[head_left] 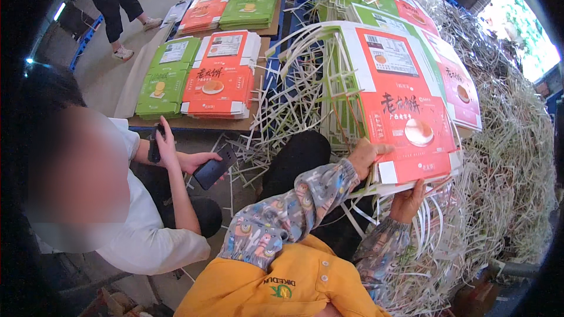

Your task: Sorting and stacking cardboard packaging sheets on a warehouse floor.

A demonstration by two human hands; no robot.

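A thick stack of flat die-cut carton sheets point(405, 105), printed red with a round cake picture, leans in front of me with white trim strips point(299, 82) still hanging off its edges. My left hand point(364, 155) grips the stack's lower left edge, thumb on the printed face. My right hand point(408, 199) holds the stack's bottom edge from underneath. Both forearms wear patterned sleeve covers. Green and pink printed sheets point(458, 88) lie behind the red ones.
A large heap of shredded paper trim point(511, 152) fills the right side. Sorted red point(220, 76) and green point(164, 76) carton stacks lie on cardboard at the left. A seated person beside me holds a dark phone point(214, 167). Another person stands at the far left.
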